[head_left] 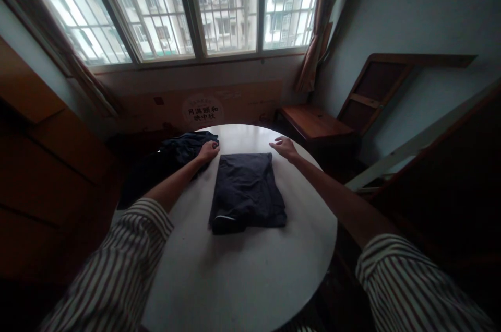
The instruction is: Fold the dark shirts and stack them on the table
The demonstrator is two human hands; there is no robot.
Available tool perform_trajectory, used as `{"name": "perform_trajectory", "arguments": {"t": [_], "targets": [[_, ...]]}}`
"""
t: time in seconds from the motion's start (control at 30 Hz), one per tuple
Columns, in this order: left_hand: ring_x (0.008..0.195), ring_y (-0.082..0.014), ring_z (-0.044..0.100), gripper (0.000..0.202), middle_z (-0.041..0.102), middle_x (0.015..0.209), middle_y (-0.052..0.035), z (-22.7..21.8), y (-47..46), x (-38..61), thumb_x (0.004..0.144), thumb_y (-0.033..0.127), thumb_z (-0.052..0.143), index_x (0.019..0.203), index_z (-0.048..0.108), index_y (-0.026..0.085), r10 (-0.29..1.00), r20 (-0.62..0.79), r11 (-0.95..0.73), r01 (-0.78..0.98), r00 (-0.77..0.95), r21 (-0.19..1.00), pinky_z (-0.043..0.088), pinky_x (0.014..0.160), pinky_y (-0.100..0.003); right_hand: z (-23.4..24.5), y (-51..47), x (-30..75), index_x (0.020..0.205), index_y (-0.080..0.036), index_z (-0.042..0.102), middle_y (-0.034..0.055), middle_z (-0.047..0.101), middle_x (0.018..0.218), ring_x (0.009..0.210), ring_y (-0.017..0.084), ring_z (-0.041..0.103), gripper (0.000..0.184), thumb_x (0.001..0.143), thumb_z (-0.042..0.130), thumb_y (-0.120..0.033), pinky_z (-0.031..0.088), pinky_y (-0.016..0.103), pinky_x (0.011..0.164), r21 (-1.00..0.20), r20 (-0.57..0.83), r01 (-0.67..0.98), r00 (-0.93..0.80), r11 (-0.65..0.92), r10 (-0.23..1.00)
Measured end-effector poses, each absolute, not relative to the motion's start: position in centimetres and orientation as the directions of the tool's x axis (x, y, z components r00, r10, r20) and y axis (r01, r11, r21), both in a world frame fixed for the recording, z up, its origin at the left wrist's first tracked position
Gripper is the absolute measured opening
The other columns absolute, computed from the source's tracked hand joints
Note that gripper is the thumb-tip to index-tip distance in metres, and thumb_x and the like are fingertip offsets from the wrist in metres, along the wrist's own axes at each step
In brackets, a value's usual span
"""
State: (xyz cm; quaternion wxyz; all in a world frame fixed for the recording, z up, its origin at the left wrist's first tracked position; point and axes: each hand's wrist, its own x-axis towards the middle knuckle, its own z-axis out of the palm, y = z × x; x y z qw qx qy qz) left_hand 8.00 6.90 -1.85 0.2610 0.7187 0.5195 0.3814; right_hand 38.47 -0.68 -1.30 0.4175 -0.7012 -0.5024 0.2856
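A dark garment (248, 186), folded into a rough rectangle, lies on the round white table (242, 280); a thin pale line shows at its near left corner. My left hand (209, 151) is closed, its fingers curled, at the right edge of a loose pile of dark clothes (183, 146). Whether any cloth is in its fingers I cannot make out. Beyond the folded garment's far right corner is my right hand (284, 147), open, thumb and fingers apart and nothing held. Both hands are apart from the folded garment.
Barred windows (227, 3) with curtains (311, 60) stand behind the table. Below them is a printed cardboard panel (242, 102). A low wooden bench (313, 120) is at the back right, and wooden cabinets (35, 165) line the left. A pale slanted rail (407, 154) crosses at right.
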Motion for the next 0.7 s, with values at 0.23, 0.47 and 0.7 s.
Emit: {"name": "perform_trajectory", "arguments": {"t": [0.23,0.47,0.7], "targets": [[0.082,-0.024,0.064,0.023,0.068,0.083,-0.0113,-2.9,7.4,9.4,0.078,0.031,0.074,0.088,0.067,0.012,0.931,0.183,-0.351,0.631,0.317,0.692,0.051,0.08,-0.034,-3.4,2.9,37.3,0.099,-0.012,0.07,0.0162,0.07,0.103,0.106,0.034,0.063,0.055,0.061,0.089,-0.047,0.049,0.044,0.093,-0.676,0.031,0.734,0.128,-0.073,0.991],[0.129,-0.0272,0.052,0.038,0.06,0.134,-0.0126,-4.0,-3.4,11.3,0.1,0.04,0.045,0.126,0.063,0.019,0.582,0.233,-0.791,0.475,0.779,0.386,0.036,0.112,-0.045,-6.1,0.0,32.9,0.134,-0.027,0.061,0.0062,0.053,0.147,0.139,0.027,0.041,0.042,0.098,0.049,-0.044,0.025,0.049,0.118,-0.443,0.162,0.813,-0.341,0.377,0.926],[0.152,-0.0357,0.007,0.06,0.017,0.165,-0.0102,-6.7,-13.6,7.4,0.1,0.051,0.042,0.154,0.034,0.026,0.447,0.044,-0.875,0.426,0.894,0.231,0.016,0.119,-0.057,-7.4,0.4,33.5,0.153,-0.033,0.036,0.0019,0.026,0.163,0.149,0.031,0.023,0.054,0.102,0.03,-0.048,0.013,0.063,0.117,-0.23,-0.051,0.932,-0.298,0.279,0.953]]}}
